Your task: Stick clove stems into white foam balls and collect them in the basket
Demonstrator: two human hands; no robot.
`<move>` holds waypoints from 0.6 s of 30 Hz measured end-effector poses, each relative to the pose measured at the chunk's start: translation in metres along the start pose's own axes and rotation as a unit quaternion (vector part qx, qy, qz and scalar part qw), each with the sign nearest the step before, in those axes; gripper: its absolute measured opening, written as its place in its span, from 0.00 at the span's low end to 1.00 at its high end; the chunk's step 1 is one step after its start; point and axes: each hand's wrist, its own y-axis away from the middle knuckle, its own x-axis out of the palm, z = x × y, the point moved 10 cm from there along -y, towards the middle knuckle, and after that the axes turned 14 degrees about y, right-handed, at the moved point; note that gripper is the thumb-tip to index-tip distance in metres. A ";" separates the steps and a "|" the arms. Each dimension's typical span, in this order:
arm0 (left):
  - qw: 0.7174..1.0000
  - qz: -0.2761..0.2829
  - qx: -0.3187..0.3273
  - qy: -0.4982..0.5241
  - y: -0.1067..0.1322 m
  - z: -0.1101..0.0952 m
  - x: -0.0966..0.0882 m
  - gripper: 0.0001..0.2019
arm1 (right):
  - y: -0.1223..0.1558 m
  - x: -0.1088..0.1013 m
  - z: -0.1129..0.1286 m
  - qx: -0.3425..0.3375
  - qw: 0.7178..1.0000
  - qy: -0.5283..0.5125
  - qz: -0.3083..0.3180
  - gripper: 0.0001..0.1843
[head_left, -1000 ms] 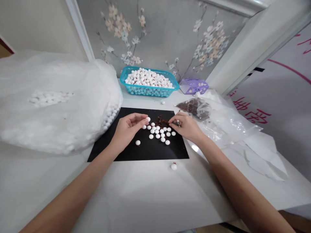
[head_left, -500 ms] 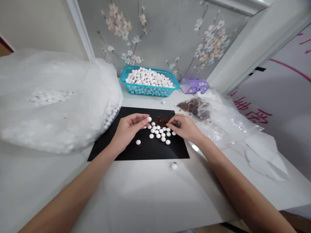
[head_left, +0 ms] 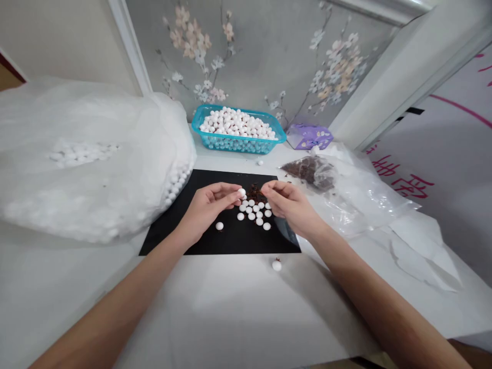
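My left hand point(head_left: 209, 207) rests over the black mat point(head_left: 223, 241), with a small white ball point(head_left: 241, 192) at its fingertips. My right hand point(head_left: 288, 202) is curled close by, its fingertips pinched together and their contents hidden. Between the hands lies a cluster of white balls point(head_left: 251, 212), with a heap of dark reddish-brown crumbs point(head_left: 255, 193) just behind it. One more ball point(head_left: 219, 226) sits alone on the mat, and another point(head_left: 277, 265) lies on the white table point(head_left: 215, 302) in front of the mat.
At the back stands a turquoise basket point(head_left: 238, 150) full of white balls. A large clear bag of white balls point(head_left: 88, 174) fills the left side. To the right lie a plastic bag holding brown material point(head_left: 309, 170) and a purple box point(head_left: 309, 137).
My hands have moved closer together. The right hand has curled inward, and the small dark bit at its fingers is now out of sight. The left hand's ball has shifted slightly right.
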 end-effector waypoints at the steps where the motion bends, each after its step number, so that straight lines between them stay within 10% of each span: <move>1: 1.000 0.007 -0.007 0.007 0.001 0.002 0.003 0.16 | 0.003 0.008 0.002 0.004 0.999 -0.043 0.017 0.16; 18: 0.998 0.034 -0.024 0.038 0.004 0.011 0.013 0.11 | 0.011 0.018 0.010 -0.029 0.999 -0.015 0.005 0.15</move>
